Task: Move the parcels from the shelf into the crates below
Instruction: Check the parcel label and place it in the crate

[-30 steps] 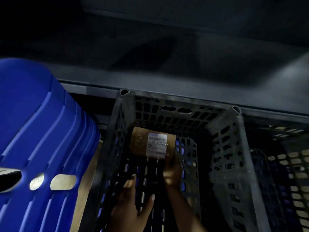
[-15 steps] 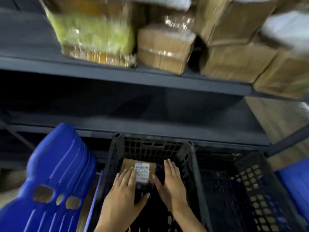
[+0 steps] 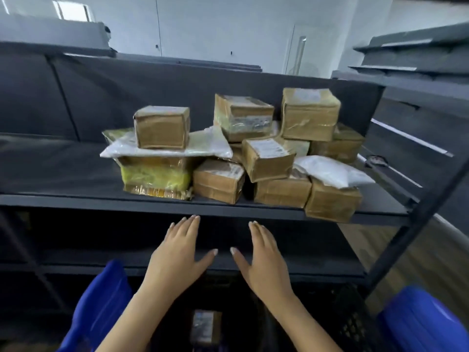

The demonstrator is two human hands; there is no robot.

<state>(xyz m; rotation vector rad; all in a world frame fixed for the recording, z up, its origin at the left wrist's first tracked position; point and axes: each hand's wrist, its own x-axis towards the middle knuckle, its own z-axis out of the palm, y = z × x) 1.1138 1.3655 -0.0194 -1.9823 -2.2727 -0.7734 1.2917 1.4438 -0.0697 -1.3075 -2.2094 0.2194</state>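
Earlier, both hands were low inside a black crate, releasing a small labelled box. At this moment that box [image 3: 205, 326] lay in the bottom of the crate [image 3: 253, 323], between the forearms, and neither hand touched it. The view had also swung upward, from the crate to the shelf [image 3: 63, 199].

The left hand [image 3: 175, 260] and right hand [image 3: 264, 265] had risen. They were held palm-down, side by side and apart, just below the front edge of the shelf. The fingers [image 3: 187, 224] of each hand were straight and close together. The thumbs were spread inward, toward one another. Neither hand held anything.

The remaining parcels [image 3: 236, 153] stood on the shelf, from its middle to its right end:
- brown taped boxes, stacked two and three high;
- white bags [image 3: 167, 148], one trapped between two boxes;
- a yellow pack [image 3: 156, 177] at the bottom left of the pile;
- a corner box [image 3: 332, 201] that overhung the front lip.

Blue bins [image 3: 101, 306] flanked the crate.

Judged from this layout, one transfer was complete and the hands were free for the next. Most of the load was still to be moved, so the task was at an early stage. The front box [image 3: 218, 180] was nearest the hands and carried nothing on top, so it was a likely next pick. Pulling any lower box first would probably shift what rested on it.
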